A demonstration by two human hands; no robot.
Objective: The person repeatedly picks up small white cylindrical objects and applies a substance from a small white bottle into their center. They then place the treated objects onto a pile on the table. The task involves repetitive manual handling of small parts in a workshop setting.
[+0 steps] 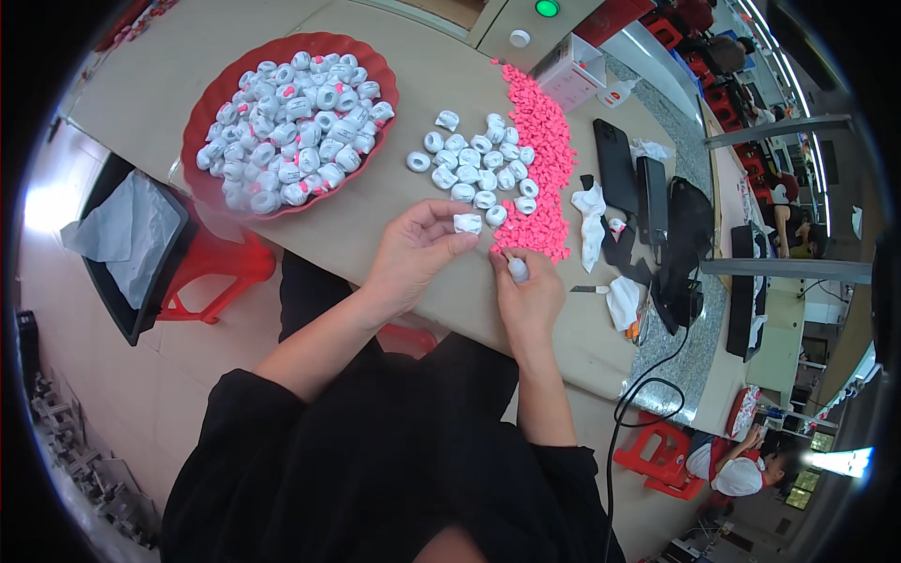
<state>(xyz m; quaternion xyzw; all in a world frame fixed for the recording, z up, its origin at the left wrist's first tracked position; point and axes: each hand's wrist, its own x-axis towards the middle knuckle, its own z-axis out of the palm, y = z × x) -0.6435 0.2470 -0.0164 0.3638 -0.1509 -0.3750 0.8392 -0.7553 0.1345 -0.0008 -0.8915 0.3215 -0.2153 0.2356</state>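
Note:
Between the thumb and fingers of my left hand is a small white ring-shaped piece, held just above the table. My right hand is closed in a pinch at the near edge of a heap of small pink pieces; a bit of pink shows at its fingertips. Something white sits at the right thumb, and I cannot tell whether it is a cover or a held part. Beyond my hands lie several loose white ring-shaped pieces, some touching the pink heap.
A red scalloped bowl full of white pieces, some with pink bits, stands at left. A black phone, a black power bank, crumpled tissues and a white box lie at right. A red stool bears a black tray.

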